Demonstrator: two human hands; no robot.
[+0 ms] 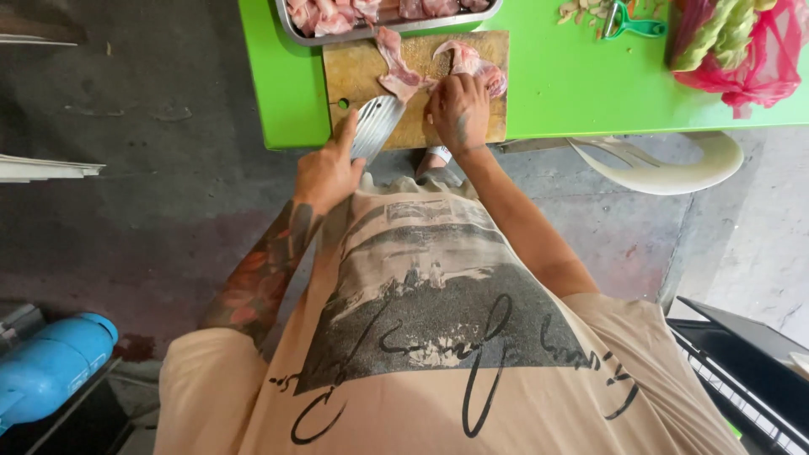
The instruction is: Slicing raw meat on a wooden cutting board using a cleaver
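My left hand (325, 173) grips the handle of a broad steel cleaver (377, 125), forefinger laid along its spine. The blade rests at the near edge of a worn wooden cutting board (358, 69). My right hand (459, 109) presses down on raw pink meat pieces (396, 74) lying on the board, fingers curled over one piece by the blade tip. The board sits at the near edge of a bright green table (573, 84).
A metal tray (381, 31) with more raw meat stands behind the board. A green peeler (628, 25) and a red bag of greens (746, 55) lie to the right. A white plastic chair (674, 168) is below the table edge, a blue cylinder (50, 366) at lower left.
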